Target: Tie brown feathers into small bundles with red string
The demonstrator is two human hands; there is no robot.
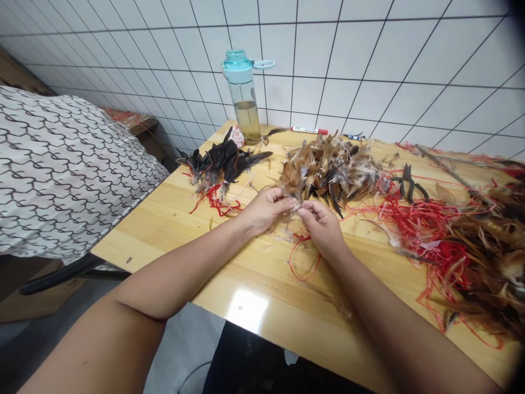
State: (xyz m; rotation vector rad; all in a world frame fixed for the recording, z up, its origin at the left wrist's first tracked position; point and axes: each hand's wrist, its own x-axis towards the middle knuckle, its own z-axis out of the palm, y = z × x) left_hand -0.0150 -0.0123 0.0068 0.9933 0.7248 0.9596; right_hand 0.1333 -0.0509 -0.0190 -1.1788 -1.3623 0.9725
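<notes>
My left hand (266, 209) is closed in a pinch on a small tuft of pale feathers (296, 207) at the near edge of a brown feather pile (332, 169). Just to its right, my right hand (324, 224) is also closed, its fingertips pinching the same tuft from the other side. Both hands hover low over the wooden table (262, 284). A loop of red string (302, 257) lies on the table under my right wrist. What exactly the fingertips grip beyond the feathers is too small to tell.
A bundle of black feathers (223, 161) with red string lies at the left. A teal-lidded water bottle (244, 98) and a marker (308, 130) stand by the tiled wall. Pliers (408, 183) and tangled red string with brown feathers (463, 246) cover the right. A patterned cloth (61, 169) is at far left.
</notes>
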